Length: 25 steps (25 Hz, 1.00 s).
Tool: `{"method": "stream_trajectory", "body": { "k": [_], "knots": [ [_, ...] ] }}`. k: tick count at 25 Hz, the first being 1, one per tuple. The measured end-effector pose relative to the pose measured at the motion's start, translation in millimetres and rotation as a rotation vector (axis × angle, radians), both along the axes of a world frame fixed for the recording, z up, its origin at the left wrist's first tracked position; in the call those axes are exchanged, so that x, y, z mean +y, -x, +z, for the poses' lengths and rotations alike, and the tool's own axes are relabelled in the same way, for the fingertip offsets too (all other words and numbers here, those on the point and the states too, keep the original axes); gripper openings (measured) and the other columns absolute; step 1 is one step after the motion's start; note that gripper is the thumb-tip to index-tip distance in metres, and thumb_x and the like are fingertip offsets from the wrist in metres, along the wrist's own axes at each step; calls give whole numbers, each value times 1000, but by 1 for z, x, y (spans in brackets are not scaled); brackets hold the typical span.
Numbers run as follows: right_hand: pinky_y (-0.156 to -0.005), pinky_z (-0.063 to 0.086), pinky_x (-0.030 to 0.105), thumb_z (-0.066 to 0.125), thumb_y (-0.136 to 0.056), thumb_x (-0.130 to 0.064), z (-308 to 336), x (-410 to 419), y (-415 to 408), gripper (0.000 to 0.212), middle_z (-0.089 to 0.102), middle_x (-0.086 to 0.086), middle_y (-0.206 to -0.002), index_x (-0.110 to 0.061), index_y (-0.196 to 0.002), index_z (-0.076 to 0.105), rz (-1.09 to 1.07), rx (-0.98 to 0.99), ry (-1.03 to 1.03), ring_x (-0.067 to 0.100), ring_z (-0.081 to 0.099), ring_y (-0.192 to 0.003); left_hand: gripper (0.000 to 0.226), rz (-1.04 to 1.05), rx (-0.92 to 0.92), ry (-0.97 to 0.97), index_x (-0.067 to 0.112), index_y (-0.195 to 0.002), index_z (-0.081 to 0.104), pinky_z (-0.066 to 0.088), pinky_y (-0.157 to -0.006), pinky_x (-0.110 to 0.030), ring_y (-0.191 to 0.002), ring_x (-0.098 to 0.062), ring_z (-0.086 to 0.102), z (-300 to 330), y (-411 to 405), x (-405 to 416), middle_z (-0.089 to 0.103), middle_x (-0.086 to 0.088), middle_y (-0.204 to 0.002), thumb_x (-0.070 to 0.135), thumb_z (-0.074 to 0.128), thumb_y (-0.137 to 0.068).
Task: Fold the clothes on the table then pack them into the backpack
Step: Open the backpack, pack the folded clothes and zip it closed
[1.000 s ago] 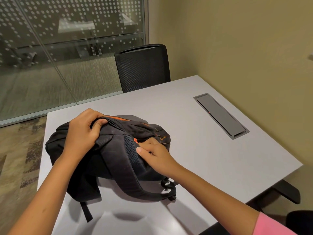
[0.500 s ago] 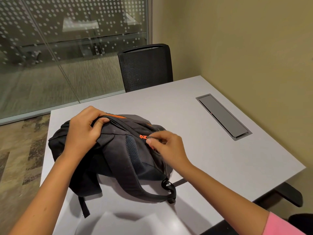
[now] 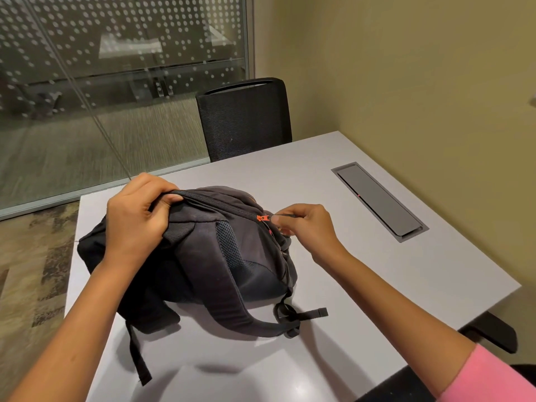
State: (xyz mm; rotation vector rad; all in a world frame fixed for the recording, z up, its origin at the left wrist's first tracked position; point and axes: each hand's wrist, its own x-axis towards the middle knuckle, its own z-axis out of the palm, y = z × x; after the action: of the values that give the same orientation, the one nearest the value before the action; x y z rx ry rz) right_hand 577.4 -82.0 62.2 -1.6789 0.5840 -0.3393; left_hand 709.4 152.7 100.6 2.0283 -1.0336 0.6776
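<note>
The zip pull point(image 3: 263, 218) has been drawn rightward by the pinching right hand point(image 3: 304, 227); the backpack point(image 3: 203, 256) is gripped by the left hand point(image 3: 136, 216); no clothes are seen, so packing seems done.

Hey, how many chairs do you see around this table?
2. One black mesh-back chair stands at the table's far edge, facing the glass wall. Part of a second dark chair pokes out under the table's right edge; more may be hidden out of frame.
</note>
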Motion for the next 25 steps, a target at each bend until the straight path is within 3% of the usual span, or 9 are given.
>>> {"method": "stream_trajectory", "body": {
  "k": [4,8,12,18,22,25],
  "knots": [
    [-61,50,24,75,-76,-10,-24,-11,-4,12,68,0,-64,-18,-67,74,-47,99,14,11,60,-60,11,0,6,6,1,-81,68,41,-73,-19,-81,-1,51,-1,-7,-1,51,20,-83,6,59,-86],
    [-68,53,36,74,-75,-11,-57,-20,-8,17,69,-3,-64,-21,-61,73,-96,223,88,14,59,-61,11,20,19,13,0,-82,68,41,-74,-18,-82,0,52,-2,-14,3,52,20,-83,6,59,-86],
    [-72,56,39,74,-75,-13,-85,-22,-11,20,71,1,-71,-19,-57,69,-140,327,153,22,66,-69,11,20,25,18,0,-82,68,41,-74,-18,-81,1,52,-3,-17,6,52,21,-83,7,60,-86],
    [-66,50,31,76,-78,-19,-105,-17,-12,14,68,3,-71,-13,-66,70,-199,350,177,20,61,-70,12,-18,99,-33,6,-82,70,42,-74,-20,-76,-11,55,1,-17,3,53,23,-83,15,61,-86],
    [-69,48,25,73,-81,-15,-101,-11,-5,11,67,2,-87,-13,-91,69,-227,313,170,20,62,-84,23,-113,125,-269,23,-88,65,48,-68,-37,-78,-18,57,11,-27,12,56,12,-81,41,50,-90],
    [-81,49,26,67,-86,-18,-75,7,-3,25,57,0,-105,-17,-110,61,-282,192,264,15,56,-96,38,-94,-53,-642,28,-81,48,42,-58,-33,-71,-16,50,19,-34,11,53,11,-74,58,27,-90]
  ]
}}
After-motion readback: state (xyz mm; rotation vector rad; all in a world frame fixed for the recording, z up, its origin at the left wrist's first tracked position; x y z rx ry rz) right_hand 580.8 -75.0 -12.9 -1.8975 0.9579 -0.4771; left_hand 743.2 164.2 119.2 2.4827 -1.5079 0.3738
